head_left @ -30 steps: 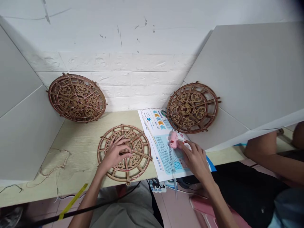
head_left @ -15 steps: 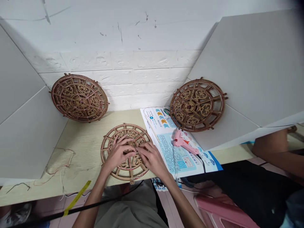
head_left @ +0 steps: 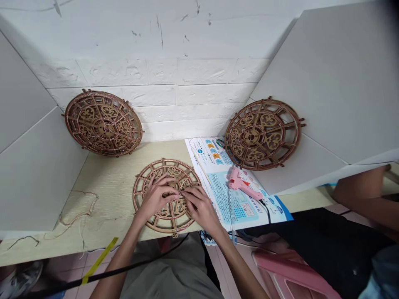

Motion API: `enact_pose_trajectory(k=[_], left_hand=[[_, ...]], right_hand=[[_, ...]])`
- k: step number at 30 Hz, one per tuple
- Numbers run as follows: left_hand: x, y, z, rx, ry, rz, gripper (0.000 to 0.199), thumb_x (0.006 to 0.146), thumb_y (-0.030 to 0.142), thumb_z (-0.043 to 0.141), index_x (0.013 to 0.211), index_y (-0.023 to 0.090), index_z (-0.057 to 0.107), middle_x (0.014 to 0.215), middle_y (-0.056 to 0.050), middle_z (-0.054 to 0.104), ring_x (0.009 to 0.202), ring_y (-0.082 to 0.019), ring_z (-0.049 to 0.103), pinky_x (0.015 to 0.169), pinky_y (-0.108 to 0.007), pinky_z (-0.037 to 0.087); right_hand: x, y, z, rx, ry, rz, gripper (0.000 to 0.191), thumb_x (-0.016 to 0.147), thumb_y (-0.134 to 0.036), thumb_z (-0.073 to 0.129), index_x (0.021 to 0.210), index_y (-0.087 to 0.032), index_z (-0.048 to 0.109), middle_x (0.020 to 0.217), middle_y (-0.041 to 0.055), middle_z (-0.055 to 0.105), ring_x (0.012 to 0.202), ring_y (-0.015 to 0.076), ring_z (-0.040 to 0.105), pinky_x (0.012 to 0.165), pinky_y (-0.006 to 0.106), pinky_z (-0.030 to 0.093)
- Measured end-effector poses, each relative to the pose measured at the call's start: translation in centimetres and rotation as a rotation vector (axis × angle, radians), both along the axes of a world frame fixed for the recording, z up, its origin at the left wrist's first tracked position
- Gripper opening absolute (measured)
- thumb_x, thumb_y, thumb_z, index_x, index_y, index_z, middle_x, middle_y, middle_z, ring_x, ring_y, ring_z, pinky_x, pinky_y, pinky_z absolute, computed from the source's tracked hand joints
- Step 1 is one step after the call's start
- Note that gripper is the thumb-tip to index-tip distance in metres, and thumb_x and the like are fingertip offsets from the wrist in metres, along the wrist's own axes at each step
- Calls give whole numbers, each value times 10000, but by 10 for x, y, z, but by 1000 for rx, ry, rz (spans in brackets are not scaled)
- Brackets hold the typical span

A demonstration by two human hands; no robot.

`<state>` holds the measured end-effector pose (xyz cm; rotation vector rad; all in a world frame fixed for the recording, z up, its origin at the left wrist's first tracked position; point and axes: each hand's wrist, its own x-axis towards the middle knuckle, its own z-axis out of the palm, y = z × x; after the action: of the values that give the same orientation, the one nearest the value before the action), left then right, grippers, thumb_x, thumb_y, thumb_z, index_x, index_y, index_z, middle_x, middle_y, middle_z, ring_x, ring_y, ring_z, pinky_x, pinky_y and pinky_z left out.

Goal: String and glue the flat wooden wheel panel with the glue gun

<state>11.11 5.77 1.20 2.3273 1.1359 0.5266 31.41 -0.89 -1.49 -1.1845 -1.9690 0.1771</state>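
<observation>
A round brown openwork disc (head_left: 170, 226) with scroll patterns and thin wires along its ribs lies flat at the table's front edge. Over its middle, my left hand (head_left: 158, 195) pinches with thumb and index finger, the other fingers resting on the ribs. My right hand (head_left: 199, 205) comes in from the right, its fingertips pressed together almost against the left ones. A thin pale wire (head_left: 186, 178) runs across the disc to this meeting point, and both hands seem to grip it there. The wire's end is too small to make out.
Similar wired discs lean upright at the back left (head_left: 104, 124) and back right (head_left: 263, 135). A pink glue gun (head_left: 245, 185) lies on a printed sheet (head_left: 218, 174). Loose wires (head_left: 82, 214) lie at left. White panels (head_left: 327, 91) flank the table. A person's arm (head_left: 361, 191) shows at right.
The fingertips have shifted slightly on the disc's centre and both hands stay together there. The whole view has tilted a little; the discs and glue gun keep their places.
</observation>
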Motion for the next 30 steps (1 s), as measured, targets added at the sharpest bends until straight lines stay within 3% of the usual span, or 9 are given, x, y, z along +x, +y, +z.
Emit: enact_pose_trajectory(k=[9,19,30], left_hand=[[4,-1,0,-16,3,52,118,865,390,731,915,286,752,1386,19,622,1443,-291,418,1281,-561,51],[10,1,3,-34,-17,85,76,852,345,738,830,275,756,1335,12,653,1360,-276,511,1276,-560,76],[7,-4,2,13,-3,42,79,878,297,679,898,272,751,1319,13,678,1448,-284,429,1284,-554,23]], right_hand=[[-1,-2,2,-6,45,-18,441,957,-55,454,1263,-262,695,1117,92,707,1070,272,592,880,479,587],[0,-2,-1,4,56,-23,422,960,-52,452,1259,-237,685,1122,88,713,1076,267,582,878,459,587],[-1,-2,-2,14,29,-29,455,946,-47,445,1254,-256,707,1130,101,699,1095,286,573,879,493,595]])
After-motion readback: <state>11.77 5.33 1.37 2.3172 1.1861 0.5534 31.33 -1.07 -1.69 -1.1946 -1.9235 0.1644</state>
